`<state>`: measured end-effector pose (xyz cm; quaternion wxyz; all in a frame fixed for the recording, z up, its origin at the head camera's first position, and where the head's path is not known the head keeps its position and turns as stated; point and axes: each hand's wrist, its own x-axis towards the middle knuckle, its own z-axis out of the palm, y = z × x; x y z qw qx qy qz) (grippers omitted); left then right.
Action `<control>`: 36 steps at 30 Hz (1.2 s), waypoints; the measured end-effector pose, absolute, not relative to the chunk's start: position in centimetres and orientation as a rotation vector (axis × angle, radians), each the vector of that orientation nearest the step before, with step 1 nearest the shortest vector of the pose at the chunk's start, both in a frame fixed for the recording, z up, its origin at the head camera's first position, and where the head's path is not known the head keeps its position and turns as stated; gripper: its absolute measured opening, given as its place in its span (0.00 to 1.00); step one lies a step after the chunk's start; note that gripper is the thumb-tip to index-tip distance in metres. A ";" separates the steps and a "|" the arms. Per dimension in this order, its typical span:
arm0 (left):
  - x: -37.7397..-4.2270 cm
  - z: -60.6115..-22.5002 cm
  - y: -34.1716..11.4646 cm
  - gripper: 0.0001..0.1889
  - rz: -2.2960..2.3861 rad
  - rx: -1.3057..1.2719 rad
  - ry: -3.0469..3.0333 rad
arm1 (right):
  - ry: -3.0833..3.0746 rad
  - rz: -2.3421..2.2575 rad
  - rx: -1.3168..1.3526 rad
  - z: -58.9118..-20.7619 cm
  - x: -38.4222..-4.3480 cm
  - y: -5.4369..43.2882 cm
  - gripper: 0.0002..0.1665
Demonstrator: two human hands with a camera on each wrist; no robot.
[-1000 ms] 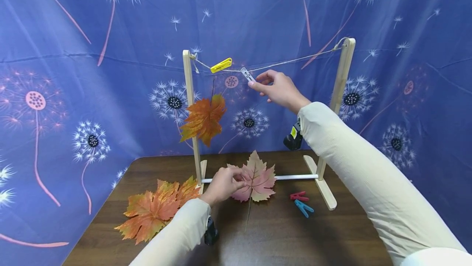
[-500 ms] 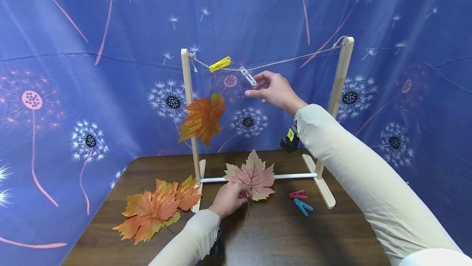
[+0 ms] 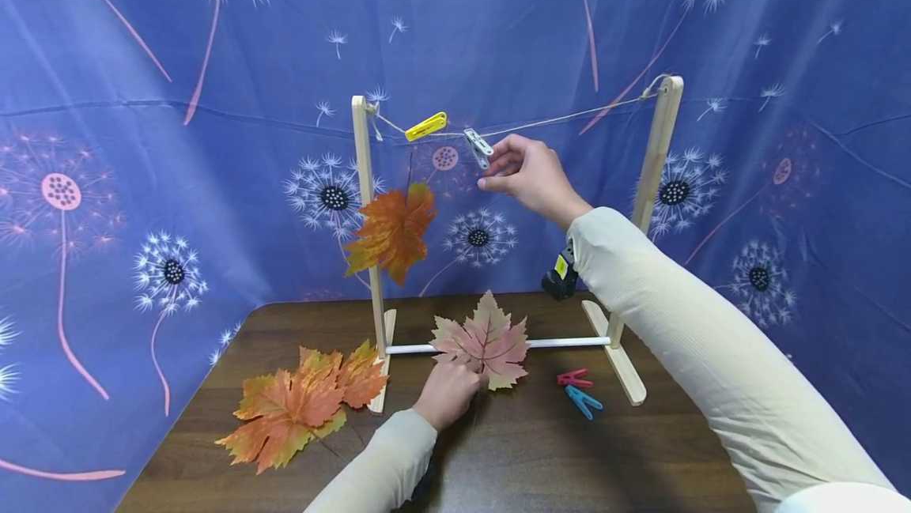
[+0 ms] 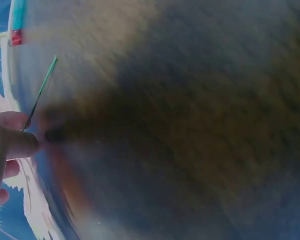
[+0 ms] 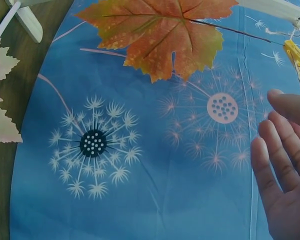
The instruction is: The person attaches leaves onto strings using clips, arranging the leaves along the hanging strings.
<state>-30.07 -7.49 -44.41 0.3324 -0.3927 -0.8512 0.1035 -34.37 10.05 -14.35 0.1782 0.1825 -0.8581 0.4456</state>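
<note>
My left hand [image 3: 450, 393] pinches the stem of a pale pink artificial maple leaf [image 3: 491, 335], just below its blade. In the left wrist view the thin green stem [image 4: 43, 87] pokes out from between thumb and finger. A white clothespin [image 3: 478, 146] hangs on the string [image 3: 569, 116]. Beside it is my right hand [image 3: 538, 175], thumb apart from the fingers; whether a fingertip touches the clothespin I cannot tell. In the right wrist view this hand [image 5: 290, 165] shows relaxed fingers and nothing held. A yellow clothespin [image 3: 425, 126] sits left on the string, above an orange maple leaf [image 3: 395, 232].
Two wooden posts [image 3: 656, 153] bear the string, joined low down by a white rod [image 3: 569, 341]. Several orange leaves [image 3: 292, 414] lie at the left of the brown table [image 3: 569, 465]. Red [image 3: 574, 378] and blue [image 3: 584, 401] clothespins lie at the right.
My left hand has slid down and right, from the pink leaf's blade to its stem. My right hand's thumb has come off the white clothespin, which has turned slightly on the string.
</note>
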 end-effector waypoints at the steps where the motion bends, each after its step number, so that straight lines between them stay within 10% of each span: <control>1: -30.1 -44.5 -7.5 0.07 0.278 -1.030 -2.216 | -2.414 1.263 0.515 -14.4 -34.4 10.0 0.18; 15: -30.5 -41.4 -7.7 0.09 -0.084 -1.152 -2.225 | -2.254 1.126 0.593 -13.8 -33.9 9.7 0.33; 36: -32.4 -30.9 -8.5 0.04 -0.953 -0.866 -2.536 | -2.269 1.007 0.518 -12.5 -33.8 9.6 0.26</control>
